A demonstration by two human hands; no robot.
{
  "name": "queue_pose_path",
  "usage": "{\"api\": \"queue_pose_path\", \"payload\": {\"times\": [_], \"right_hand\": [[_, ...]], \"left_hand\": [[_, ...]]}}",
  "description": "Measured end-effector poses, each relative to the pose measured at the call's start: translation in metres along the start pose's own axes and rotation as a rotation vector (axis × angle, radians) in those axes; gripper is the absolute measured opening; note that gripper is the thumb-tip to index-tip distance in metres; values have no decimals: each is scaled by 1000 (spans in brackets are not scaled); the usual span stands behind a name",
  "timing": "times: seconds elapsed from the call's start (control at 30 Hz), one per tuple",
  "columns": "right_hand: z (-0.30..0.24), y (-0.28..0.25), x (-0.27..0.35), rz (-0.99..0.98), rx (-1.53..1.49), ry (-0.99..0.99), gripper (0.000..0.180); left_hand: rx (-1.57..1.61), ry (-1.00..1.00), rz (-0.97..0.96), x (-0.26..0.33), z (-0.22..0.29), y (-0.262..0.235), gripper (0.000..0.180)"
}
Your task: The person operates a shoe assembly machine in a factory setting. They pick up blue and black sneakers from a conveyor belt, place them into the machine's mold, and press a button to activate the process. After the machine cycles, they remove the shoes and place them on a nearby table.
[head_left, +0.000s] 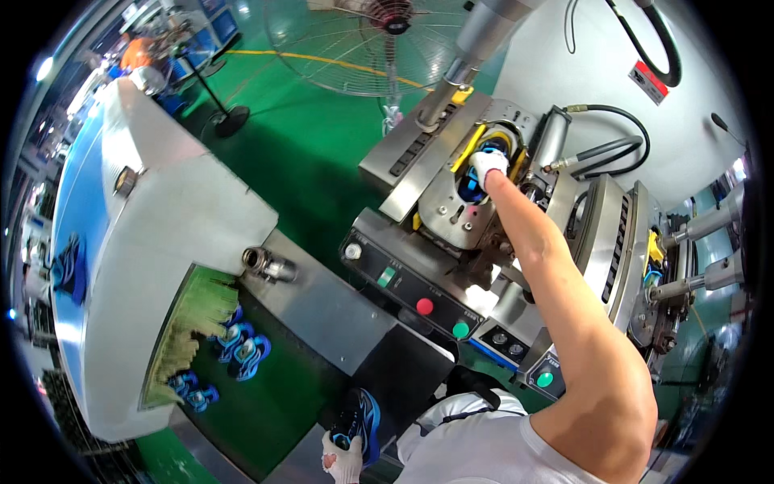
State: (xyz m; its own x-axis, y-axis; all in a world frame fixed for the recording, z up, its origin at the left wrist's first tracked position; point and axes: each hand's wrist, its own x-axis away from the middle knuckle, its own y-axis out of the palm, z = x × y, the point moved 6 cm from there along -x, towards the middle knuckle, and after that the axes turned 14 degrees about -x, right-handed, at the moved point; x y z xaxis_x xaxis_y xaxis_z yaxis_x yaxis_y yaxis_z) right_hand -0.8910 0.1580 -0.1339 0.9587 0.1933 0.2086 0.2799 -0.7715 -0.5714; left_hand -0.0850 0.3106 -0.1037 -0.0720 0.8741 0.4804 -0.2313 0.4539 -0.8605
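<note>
Green factory floor, glossy, with a yellow line painted across it near a large standing fan.

Head view, items in order:

Grey metal machine, centre right, tilted plates and a control panel carrying a red button and green buttons. Black hoses loop behind it against a pale wall.

Right hand, in a white glove, arm stretched out full length, reaches into the yellow-edged opening at the top of the machine. It rests on a blue shoe seated in that opening; whether the fingers close around it or merely press on it cannot be told.

Left hand, also white-gloved, low at the bottom edge, fingers wrapped around the heel end of a second blue and black shoe, which it holds upright over a dark steel surface.

Conveyor belt, dark green, lower left, bearing several more blue shoes (lying loose, just outside a fringe of green strips). White housing covers the belt beyond.
</note>
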Motion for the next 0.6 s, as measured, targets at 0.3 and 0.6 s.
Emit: {"api": "queue_pose_path", "payload": {"times": [0.3,0.6], "right_hand": [[-90,-83,238,-101,-172,-718,81],[192,-25,426,-213,744,-801,96]], "left_hand": [[144,-26,171,37,-38,3,79],[240,325,-38,-7,-1,-41,85]]}}
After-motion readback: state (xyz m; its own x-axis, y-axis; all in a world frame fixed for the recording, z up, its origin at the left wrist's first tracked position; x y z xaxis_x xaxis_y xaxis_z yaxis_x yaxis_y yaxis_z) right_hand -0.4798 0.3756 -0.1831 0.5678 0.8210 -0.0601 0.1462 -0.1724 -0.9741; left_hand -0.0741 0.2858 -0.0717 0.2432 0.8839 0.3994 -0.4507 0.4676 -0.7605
